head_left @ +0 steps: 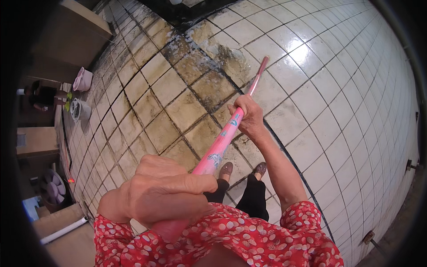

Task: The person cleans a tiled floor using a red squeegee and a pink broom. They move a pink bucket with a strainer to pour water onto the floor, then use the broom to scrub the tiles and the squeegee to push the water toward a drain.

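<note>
— Nearest me?
— One red top (222, 231), pale oval pattern, sleeves ending around the elbows.
— Then the left hand (162, 189).
— Drawn in close before the body, wrist bent; fingers folded into a fist about the thick upper part of one pink pole (218, 149), a digit lying across it.
— And the pole itself?
— Slanting away from the body, blue figures on its side, the butt end showing below that fist.
— Right hand (249, 113)?
— Further down the pole, arm reaching forward with the forearm bare, fingers curled round the shaft.
— Underfoot?
— Two dark shoes (226, 169), below black trousers (244, 200), on yellow-stained tiles (187, 109).
— Beyond?
— The pole's narrow reddish far end (263, 64), over pale tiles (338, 111); contact, cannot tell. Near it, whitish foam (191, 51) on wet, darkened tiles.
— Last, off to the left?
— One pink bucket (82, 80), one white bucket (80, 110) beside it, a person (44, 95) close by in shadow; also one fan (53, 187).
</note>
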{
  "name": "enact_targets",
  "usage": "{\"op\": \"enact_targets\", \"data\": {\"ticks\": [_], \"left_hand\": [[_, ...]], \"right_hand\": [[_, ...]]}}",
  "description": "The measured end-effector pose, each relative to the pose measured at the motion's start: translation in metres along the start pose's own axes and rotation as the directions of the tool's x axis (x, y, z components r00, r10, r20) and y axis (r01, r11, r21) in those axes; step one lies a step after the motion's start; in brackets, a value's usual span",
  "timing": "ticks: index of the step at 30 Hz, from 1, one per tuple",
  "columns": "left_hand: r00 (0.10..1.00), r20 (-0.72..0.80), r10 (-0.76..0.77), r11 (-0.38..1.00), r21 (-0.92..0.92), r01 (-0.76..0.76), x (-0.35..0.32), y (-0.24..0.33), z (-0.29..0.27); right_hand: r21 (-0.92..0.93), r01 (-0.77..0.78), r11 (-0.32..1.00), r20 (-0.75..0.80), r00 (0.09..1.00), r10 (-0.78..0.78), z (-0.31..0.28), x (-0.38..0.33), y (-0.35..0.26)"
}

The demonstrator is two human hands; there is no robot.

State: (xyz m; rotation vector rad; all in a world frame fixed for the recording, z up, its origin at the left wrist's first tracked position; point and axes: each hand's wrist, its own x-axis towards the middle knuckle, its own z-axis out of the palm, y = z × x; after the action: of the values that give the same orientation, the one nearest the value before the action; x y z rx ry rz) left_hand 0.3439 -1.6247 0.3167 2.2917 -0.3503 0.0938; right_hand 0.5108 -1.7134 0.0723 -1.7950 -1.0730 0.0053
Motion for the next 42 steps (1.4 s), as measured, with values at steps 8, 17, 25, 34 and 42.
{"op": "enact_targets", "data": {"ticks": [8,17,25,34,42], "left_hand": [[0.84,-0.329,-0.432,0.843,-0.478,0.247,0.057,-0.031,0.078],[0.944,-0.165,-0.285,0.952,0.065,0.299,0.196,-0.055,0.064],[0.825,-0.452,-0.34,0.938,-0.096,0.334,0.199,-0.043,-0.001],[0.677,-0.474,-0.563,0.807,-0.492,0.327,0.196,-0.173,-0.054],[0.909,-0.343,-0.236,0.943,0.146,0.3,0.278,-0.282,-0.088]], "right_hand": [[-0.256,-0.236,0.937,0.361,0.876,0.319,-0.08,-0.081,0.082],[0.254,-0.035,0.966,0.005,0.999,0.035,-0.001,0.085,0.175],[0.063,0.098,0.993,0.201,0.974,-0.109,-0.074,0.163,0.138],[-0.131,-0.145,0.981,0.503,0.843,0.191,-0.026,0.164,0.172],[0.4,-0.038,0.916,0.183,0.982,-0.04,0.139,0.36,0.254]]}}
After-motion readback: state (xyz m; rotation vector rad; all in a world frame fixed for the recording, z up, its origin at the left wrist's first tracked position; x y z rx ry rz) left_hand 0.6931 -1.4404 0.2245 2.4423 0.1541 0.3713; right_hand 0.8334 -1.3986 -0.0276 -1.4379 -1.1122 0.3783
